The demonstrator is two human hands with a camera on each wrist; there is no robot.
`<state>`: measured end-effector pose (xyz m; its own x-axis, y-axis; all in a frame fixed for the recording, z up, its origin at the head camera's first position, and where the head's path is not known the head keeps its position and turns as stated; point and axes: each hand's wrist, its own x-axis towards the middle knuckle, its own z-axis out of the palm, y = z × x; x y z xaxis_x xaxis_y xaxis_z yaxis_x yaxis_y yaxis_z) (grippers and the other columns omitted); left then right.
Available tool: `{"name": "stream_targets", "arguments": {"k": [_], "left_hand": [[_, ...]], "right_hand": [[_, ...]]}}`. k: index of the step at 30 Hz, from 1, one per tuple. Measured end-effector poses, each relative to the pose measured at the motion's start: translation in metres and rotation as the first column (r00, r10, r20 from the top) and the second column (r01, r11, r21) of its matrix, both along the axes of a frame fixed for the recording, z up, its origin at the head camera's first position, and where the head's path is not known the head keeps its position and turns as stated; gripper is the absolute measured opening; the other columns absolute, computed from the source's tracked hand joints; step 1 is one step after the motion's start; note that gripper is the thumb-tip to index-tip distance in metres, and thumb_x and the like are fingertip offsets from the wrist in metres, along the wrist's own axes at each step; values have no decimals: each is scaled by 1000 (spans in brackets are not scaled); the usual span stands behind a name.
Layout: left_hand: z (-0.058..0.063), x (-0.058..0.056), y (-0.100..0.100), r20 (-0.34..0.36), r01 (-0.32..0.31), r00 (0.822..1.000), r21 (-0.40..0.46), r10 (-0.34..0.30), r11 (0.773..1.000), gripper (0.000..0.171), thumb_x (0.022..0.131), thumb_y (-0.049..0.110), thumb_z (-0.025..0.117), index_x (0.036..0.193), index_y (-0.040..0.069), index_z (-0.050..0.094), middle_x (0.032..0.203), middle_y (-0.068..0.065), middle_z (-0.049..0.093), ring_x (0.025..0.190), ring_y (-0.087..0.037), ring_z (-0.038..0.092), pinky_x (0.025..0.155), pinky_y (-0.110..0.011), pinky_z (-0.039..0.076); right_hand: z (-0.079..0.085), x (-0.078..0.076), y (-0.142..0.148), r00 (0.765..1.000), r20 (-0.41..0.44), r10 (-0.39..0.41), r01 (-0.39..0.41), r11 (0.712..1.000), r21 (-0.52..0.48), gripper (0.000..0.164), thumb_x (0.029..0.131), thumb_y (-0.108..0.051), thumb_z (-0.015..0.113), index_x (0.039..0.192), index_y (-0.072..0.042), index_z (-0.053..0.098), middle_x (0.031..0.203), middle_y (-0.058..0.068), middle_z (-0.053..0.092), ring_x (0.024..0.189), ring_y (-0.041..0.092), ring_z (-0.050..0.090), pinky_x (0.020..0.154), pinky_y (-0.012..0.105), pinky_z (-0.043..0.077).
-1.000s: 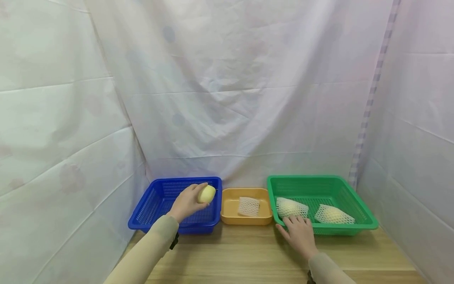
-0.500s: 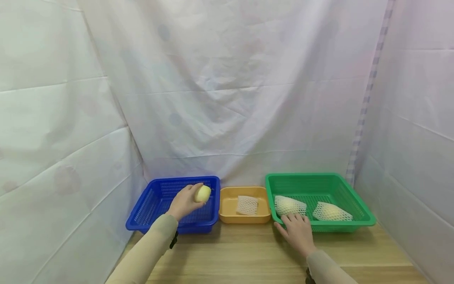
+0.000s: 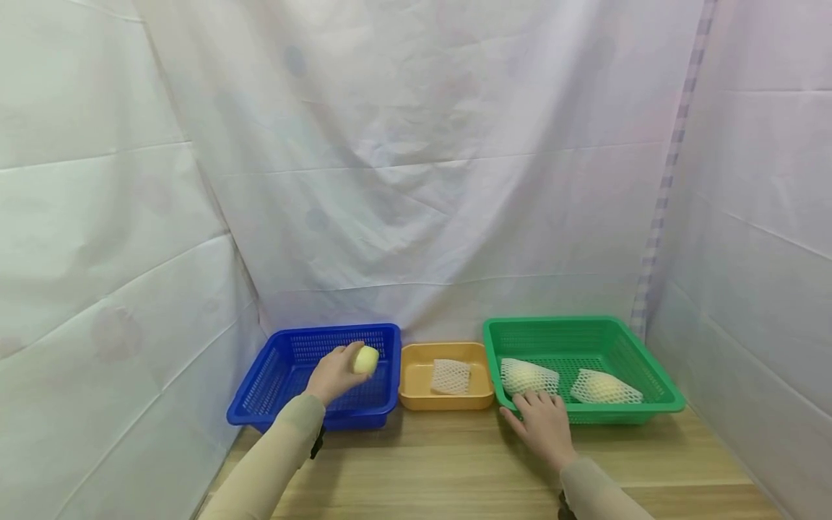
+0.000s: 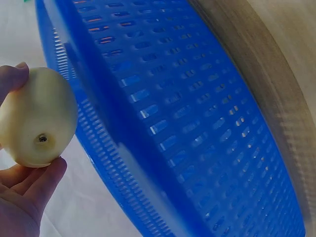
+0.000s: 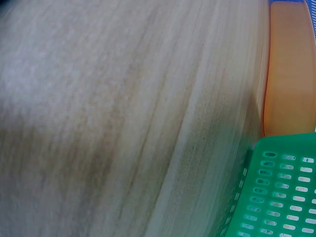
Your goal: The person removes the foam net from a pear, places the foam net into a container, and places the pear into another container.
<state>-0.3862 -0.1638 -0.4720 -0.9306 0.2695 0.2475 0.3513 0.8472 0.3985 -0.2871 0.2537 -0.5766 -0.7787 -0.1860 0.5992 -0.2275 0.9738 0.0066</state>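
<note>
My left hand (image 3: 335, 374) pinches a smooth, pale yellow oval fruit (image 3: 366, 360) between thumb and fingers, above the right half of the blue basket (image 3: 261, 409). In the left wrist view the fruit (image 4: 42, 116) shows a small dark dimple at one end; its exact kind is unclear. My right hand (image 3: 544, 428) rests on the front rim of the green basket (image 3: 640, 413), fingers laid over it and thumb out to the left. Just beyond those fingertips lies a fruit in white foam netting (image 3: 528, 377). The right wrist view does not show the right hand.
A second netted fruit (image 3: 606, 388) lies further right in the green basket. Between the baskets stands a shallow orange tray (image 3: 416, 402) with a flattened foam net (image 3: 451, 377) in it. All three containers stand on a wooden table (image 3: 442, 469), with white curtains (image 3: 416, 217) behind and beside.
My left hand has shifted slightly left over the blue basket with the fruit still in its grip. The right hand stays at the green rim. The whole view has drifted a little.
</note>
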Motion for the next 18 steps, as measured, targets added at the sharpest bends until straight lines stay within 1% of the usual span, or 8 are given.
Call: {"name": "stream_targets", "arguments": {"k": [4, 10, 14, 18], "left_hand": [[-7, -2, -1, 16, -7, 1000, -5, 7, 1000, 74, 75, 38, 82, 139, 15, 52, 112, -13, 63, 90, -27, 61, 71, -46, 51], [-17, -5, -4, 44, -15, 999, -17, 16, 1000, 71, 74, 37, 82, 135, 14, 54, 101, -10, 63, 80, -22, 59, 64, -41, 49], [-21, -4, -4, 55, -18, 998, -15, 19, 1000, 69, 73, 35, 83, 133, 13, 55, 97, -8, 64, 77, -21, 58, 62, -40, 49], [-25, -5, -4, 67, -18, 998, -13, 19, 1000, 70, 73, 34, 84, 133, 11, 56, 96, -8, 64, 77, -21, 58, 62, -41, 49]], "right_hand": [[-1, 0, 0, 1000, -7, -1, 1, 1000, 6, 30, 86, -51, 66, 88, -22, 62, 81, -4, 55, 74, 21, 49, 65, 40, 34], [-1, -1, 0, 1000, -8, 4, -4, 1000, 2, 28, 86, -49, 68, 88, -22, 62, 81, -3, 56, 74, 21, 49, 65, 40, 34], [-1, -1, 0, 1000, 0, 2, -2, 1000, 6, 30, 87, -52, 65, 89, -22, 62, 82, -3, 56, 75, 21, 49, 66, 40, 35], [-1, -1, 0, 1000, -4, 3, -3, 1000, 4, 30, 87, -52, 65, 89, -22, 62, 82, -3, 57, 75, 21, 49, 67, 41, 35]]}}
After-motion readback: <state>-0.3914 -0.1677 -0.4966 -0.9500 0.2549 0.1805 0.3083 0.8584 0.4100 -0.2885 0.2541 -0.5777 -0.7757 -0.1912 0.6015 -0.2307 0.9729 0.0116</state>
